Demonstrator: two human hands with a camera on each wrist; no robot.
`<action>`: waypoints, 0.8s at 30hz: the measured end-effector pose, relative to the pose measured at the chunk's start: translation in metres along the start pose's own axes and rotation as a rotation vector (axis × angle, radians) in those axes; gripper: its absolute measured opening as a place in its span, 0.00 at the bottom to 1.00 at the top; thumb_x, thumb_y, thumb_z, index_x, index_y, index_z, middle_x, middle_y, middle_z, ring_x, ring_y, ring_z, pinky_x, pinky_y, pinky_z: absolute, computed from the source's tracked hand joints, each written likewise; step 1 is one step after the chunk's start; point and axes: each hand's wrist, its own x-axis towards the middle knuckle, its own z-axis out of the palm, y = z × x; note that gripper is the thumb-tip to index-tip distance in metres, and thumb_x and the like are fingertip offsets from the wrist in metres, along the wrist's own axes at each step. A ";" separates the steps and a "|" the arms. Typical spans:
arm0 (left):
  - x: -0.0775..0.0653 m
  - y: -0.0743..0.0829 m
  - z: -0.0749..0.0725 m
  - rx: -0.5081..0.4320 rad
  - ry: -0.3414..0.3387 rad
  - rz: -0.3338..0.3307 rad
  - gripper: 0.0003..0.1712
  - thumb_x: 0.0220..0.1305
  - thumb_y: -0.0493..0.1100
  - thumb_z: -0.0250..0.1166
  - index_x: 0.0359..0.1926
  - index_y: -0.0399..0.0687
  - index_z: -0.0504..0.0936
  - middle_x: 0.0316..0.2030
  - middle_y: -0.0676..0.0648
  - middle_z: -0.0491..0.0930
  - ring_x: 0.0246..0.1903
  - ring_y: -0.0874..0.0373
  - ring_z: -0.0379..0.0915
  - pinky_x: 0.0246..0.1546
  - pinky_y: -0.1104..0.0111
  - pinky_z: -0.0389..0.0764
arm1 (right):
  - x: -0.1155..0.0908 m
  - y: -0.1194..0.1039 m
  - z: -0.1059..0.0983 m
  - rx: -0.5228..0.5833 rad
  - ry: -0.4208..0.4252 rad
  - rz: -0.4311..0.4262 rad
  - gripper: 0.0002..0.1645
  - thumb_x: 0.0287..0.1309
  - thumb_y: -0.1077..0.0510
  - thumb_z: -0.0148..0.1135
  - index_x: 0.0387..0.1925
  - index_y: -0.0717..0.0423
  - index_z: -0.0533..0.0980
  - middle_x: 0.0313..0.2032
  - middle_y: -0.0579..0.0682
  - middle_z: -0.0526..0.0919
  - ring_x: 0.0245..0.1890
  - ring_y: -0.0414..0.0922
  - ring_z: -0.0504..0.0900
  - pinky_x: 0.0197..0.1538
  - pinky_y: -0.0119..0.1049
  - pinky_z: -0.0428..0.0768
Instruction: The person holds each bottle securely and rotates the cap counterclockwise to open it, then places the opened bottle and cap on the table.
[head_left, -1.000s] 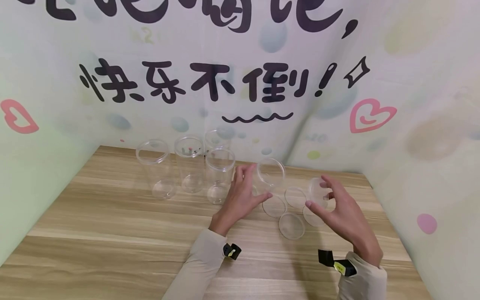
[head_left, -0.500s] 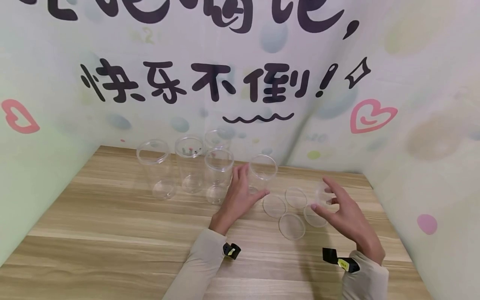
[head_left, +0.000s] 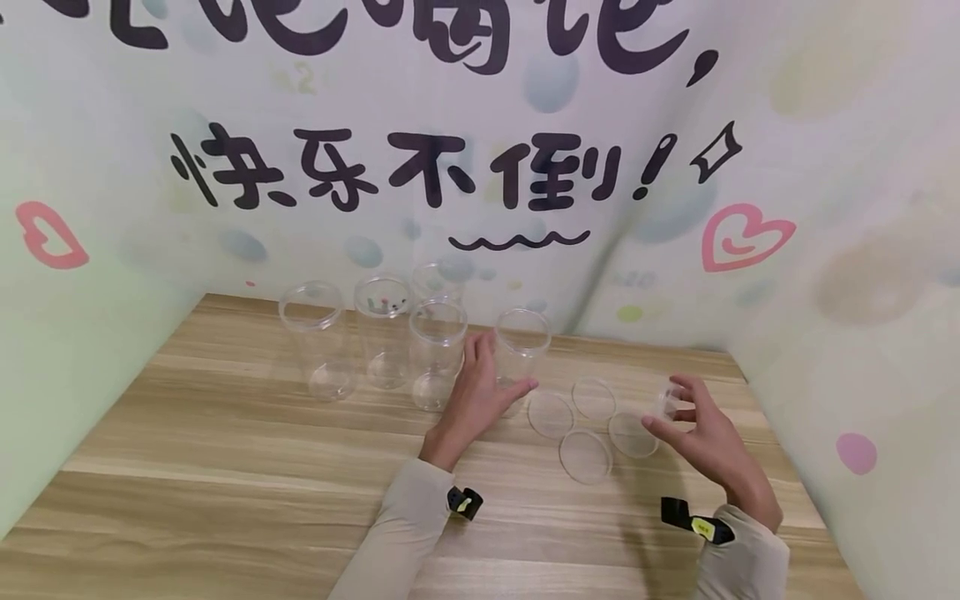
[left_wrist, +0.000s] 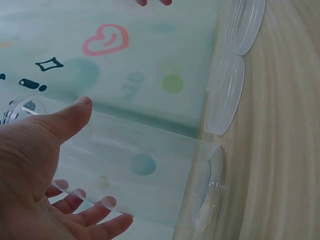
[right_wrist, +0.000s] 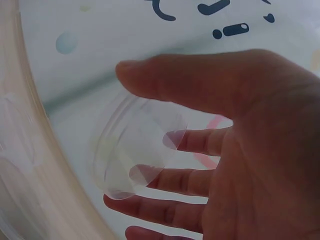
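Observation:
In the head view my left hand (head_left: pixel 480 392) is curled round an upright clear plastic cup (head_left: pixel 522 354), fingers on its left and thumb across its near side. The left wrist view has the same cup (left_wrist: pixel 140 165) between the thumb and fingers, its base at the table. Farther right, my right hand (head_left: pixel 708 429) holds a clear plastic lid (head_left: pixel 664 400) above the table. Up close in the right wrist view, this lid (right_wrist: pixel 135 145) is tilted on edge, the thumb at its upper rim and fingertips behind it. Several round clear lids (head_left: pixel 586 457) lie between the hands.
Several other clear cups (head_left: pixel 438 354) stand upright left of my left hand, one farther back by the wall. The wood-grain table (head_left: pixel 247 467) meets a printed cloth wall (head_left: pixel 652 283) at the back, and cloth walls rise at both sides.
The cup in my left hand has gone from tilted to upright, moving slightly left. My right hand has moved right with its lid, which has turned more edge-on.

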 end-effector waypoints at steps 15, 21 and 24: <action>0.000 0.002 -0.002 0.036 -0.007 -0.012 0.56 0.53 0.54 0.77 0.73 0.35 0.55 0.66 0.37 0.59 0.61 0.40 0.68 0.62 0.53 0.72 | 0.006 0.019 0.004 0.102 -0.011 -0.009 0.53 0.62 0.45 0.66 0.73 0.61 0.46 0.67 0.71 0.60 0.64 0.69 0.68 0.55 0.57 0.78; 0.000 0.001 -0.001 0.029 -0.007 -0.012 0.56 0.53 0.54 0.76 0.73 0.35 0.55 0.66 0.36 0.59 0.62 0.40 0.67 0.63 0.52 0.72 | 0.009 0.032 0.004 0.137 0.000 -0.009 0.51 0.61 0.50 0.68 0.71 0.64 0.46 0.66 0.70 0.61 0.65 0.70 0.66 0.51 0.40 0.79; 0.000 0.000 0.000 0.028 -0.009 -0.015 0.56 0.53 0.54 0.76 0.73 0.36 0.55 0.66 0.37 0.59 0.61 0.41 0.67 0.63 0.52 0.72 | 0.008 0.039 0.004 0.147 0.000 0.014 0.51 0.61 0.52 0.68 0.70 0.66 0.46 0.67 0.70 0.61 0.66 0.69 0.66 0.48 0.31 0.78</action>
